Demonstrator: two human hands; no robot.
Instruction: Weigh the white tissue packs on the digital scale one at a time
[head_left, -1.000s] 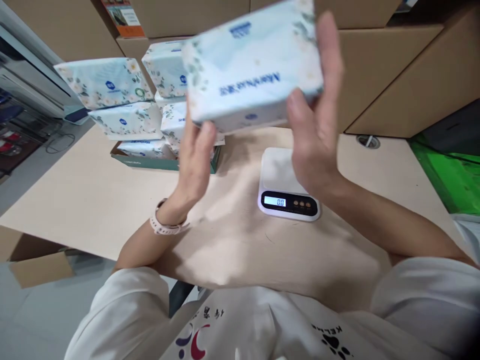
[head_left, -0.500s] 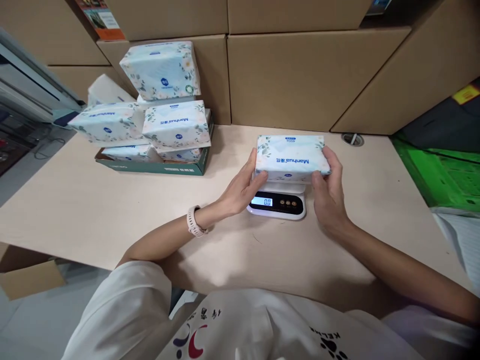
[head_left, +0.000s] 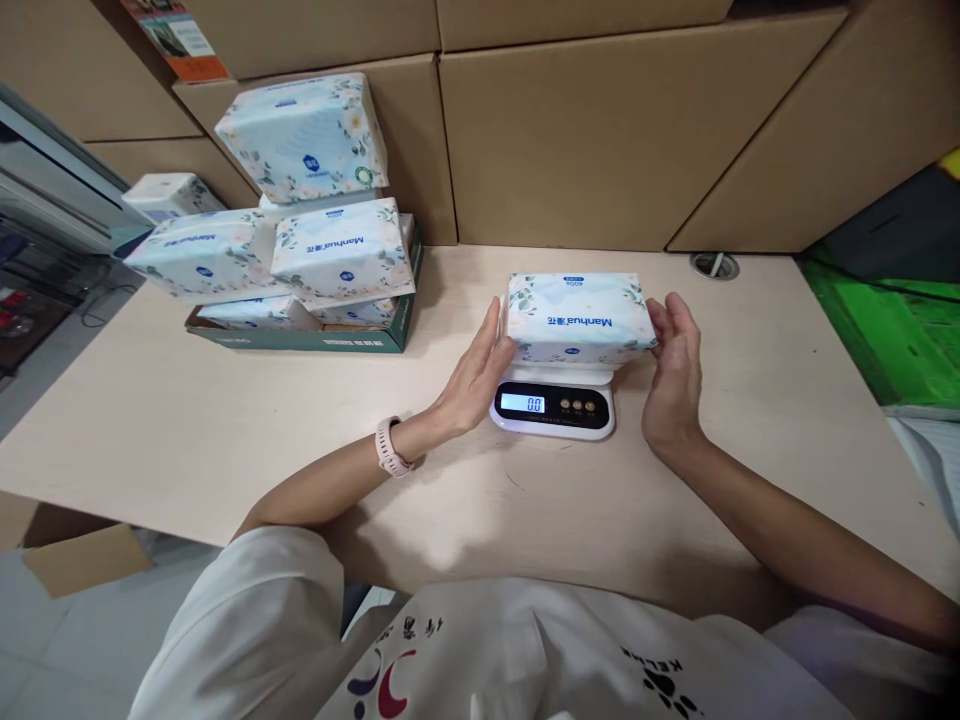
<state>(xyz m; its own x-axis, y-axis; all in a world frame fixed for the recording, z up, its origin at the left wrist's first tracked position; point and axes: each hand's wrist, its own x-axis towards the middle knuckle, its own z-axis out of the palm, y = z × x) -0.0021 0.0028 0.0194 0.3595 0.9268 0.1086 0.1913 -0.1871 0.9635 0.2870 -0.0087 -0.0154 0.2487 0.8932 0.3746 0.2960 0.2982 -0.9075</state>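
One blue-white floral tissue pack on one white digital scale, pale wooden table. Left hand, right hand: grip apart, palms flat beside pack ends. At least six stacked packs left; lowest half hidden.

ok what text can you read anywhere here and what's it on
"0.0": lit display of the white digital kitchen scale.
"Manhua", upside down: white-and-blue floral tissue pack resting on that scale.
"Manhua", upside down: another floral pack stacked over the green cardboard tray.
Too small or blurred: the weighed pack's top print, the orange label at top left, the white shirt print.
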